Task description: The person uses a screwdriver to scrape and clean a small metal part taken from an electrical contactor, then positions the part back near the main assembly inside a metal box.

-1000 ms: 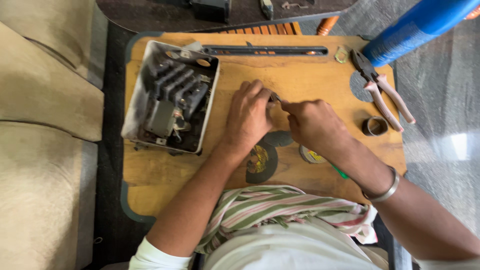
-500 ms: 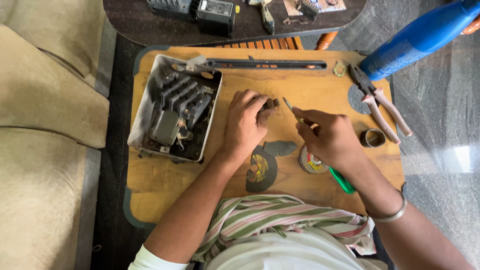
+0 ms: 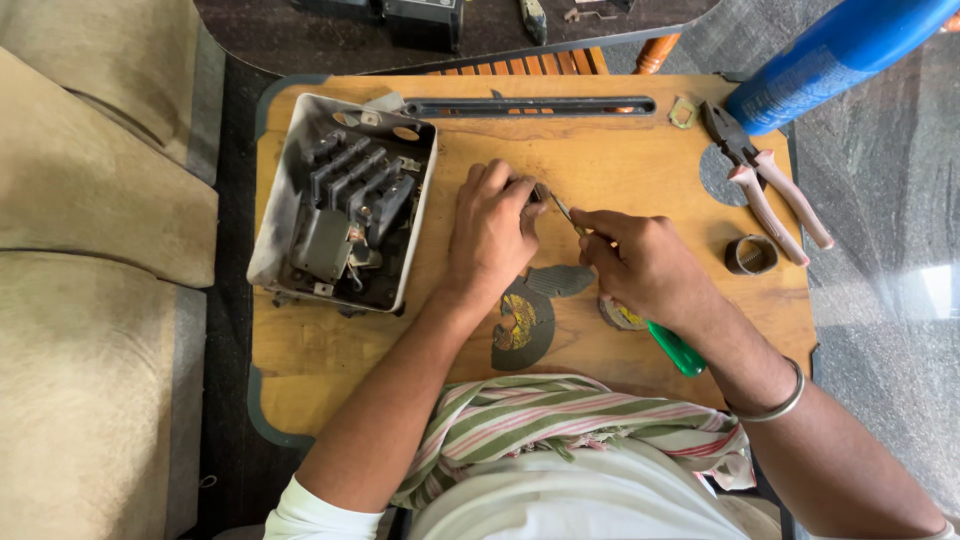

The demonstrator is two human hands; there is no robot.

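Resting at the left of the wooden table (image 3: 330,350), an open grey metal switch box (image 3: 342,205) shows dark ribbed parts and loose hardware inside. A long black metal bar (image 3: 530,106) lies along the far edge of the table.

Just right of the box, the left hand (image 3: 492,230) lies knuckles up, with its fingers curled together over a small part (image 3: 540,192) pinched at the fingertips; most of that part is hidden. The right hand (image 3: 645,268) is clamped around a green-handled screwdriver (image 3: 676,350). The shaft runs up and left, and its tip meets the small part at the left fingertips. The green handle sticks out below the right wrist, which wears a metal bangle (image 3: 772,405).

Dark worn cutting discs (image 3: 525,320) lie on the table under and between both wrists.

Further right lie a small dark ring (image 3: 750,255) and pink-handled pliers (image 3: 768,185). A blue cylinder (image 3: 835,50) lies near the table's far right corner.
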